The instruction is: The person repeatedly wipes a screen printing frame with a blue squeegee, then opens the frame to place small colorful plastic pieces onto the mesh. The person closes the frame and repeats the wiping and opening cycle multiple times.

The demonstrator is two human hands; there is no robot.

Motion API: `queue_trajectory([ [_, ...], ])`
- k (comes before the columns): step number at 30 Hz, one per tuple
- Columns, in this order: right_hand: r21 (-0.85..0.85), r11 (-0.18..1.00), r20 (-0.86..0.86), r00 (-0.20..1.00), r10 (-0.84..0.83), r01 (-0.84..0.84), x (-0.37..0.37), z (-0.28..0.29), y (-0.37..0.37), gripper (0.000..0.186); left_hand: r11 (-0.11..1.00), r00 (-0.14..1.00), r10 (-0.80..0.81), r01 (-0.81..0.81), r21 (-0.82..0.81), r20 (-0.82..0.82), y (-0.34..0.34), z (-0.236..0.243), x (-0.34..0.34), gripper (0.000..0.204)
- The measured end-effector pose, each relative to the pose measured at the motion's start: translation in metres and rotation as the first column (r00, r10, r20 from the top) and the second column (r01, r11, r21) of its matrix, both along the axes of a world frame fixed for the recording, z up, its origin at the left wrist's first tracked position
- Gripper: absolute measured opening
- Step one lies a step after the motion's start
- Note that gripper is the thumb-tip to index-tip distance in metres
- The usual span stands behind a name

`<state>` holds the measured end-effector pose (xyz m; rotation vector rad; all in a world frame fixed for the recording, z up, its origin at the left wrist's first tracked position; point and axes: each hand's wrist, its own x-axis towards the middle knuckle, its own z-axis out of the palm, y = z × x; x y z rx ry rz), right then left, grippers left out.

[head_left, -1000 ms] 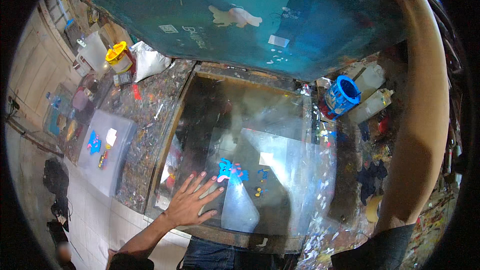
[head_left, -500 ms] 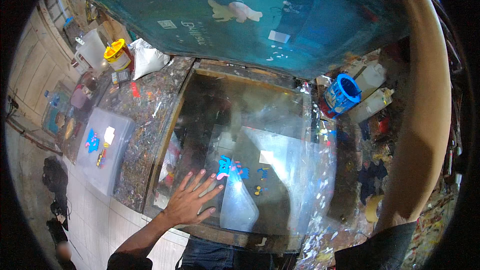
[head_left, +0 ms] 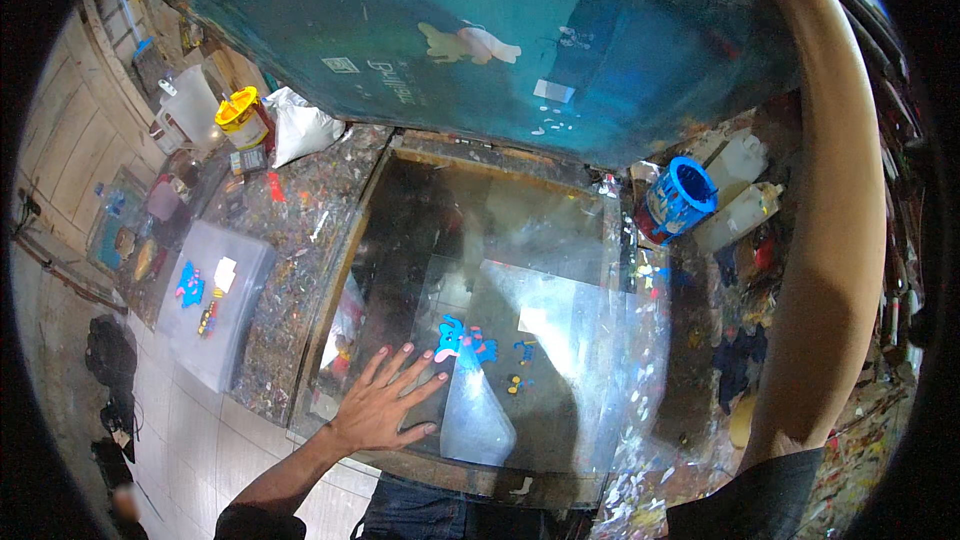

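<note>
My left hand [head_left: 385, 405] lies flat with spread fingers over the near left part of a glass panel [head_left: 420, 200] in a wooden frame. Just beyond its fingertips is a blue and pink animal print [head_left: 466, 339] on a clear plastic sheet [head_left: 560, 310], with smaller blue and yellow prints [head_left: 518, 383] beside it. A teal printing screen [head_left: 300, 20] stands tilted up behind the glass, with a pale animal shape in its mesh. My right arm [head_left: 830, 270] reaches up along the screen's right side; the hand is beyond the top edge, out of view.
At left, a clear plastic stack [head_left: 225, 330] bears a similar print. Behind it stand a yellow-rimmed tub [head_left: 243, 118], a white bag [head_left: 302, 128] and a translucent jug [head_left: 190, 105]. A blue paint bucket [head_left: 680, 202] and plastic bottles [head_left: 740, 215] sit at right on the paint-spattered bench.
The raised screen appears slightly lower, and the whole view has shifted a little. My left hand stays spread in nearly the same spot.
</note>
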<state>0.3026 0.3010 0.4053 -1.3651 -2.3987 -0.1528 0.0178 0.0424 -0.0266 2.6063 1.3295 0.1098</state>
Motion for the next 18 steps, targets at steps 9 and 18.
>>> queue_trajectory([
  [9, 0.069, 0.981, -0.009, 0.984, -0.180, 0.181, -0.004, -0.009, -0.002, 0.050, 0.973, 0.898, 0.188, -0.117, -0.197, 0.399, -0.036, 0.052, 0.142, 0.078],
  [18, 0.102, 0.990, -0.119, 0.990, -0.081, 0.094, -0.006, -0.132, -0.159, 0.052, 0.511, 0.806, 0.453, -0.585, 0.630, 0.381, 0.019, 0.174, 0.040, 0.105],
])
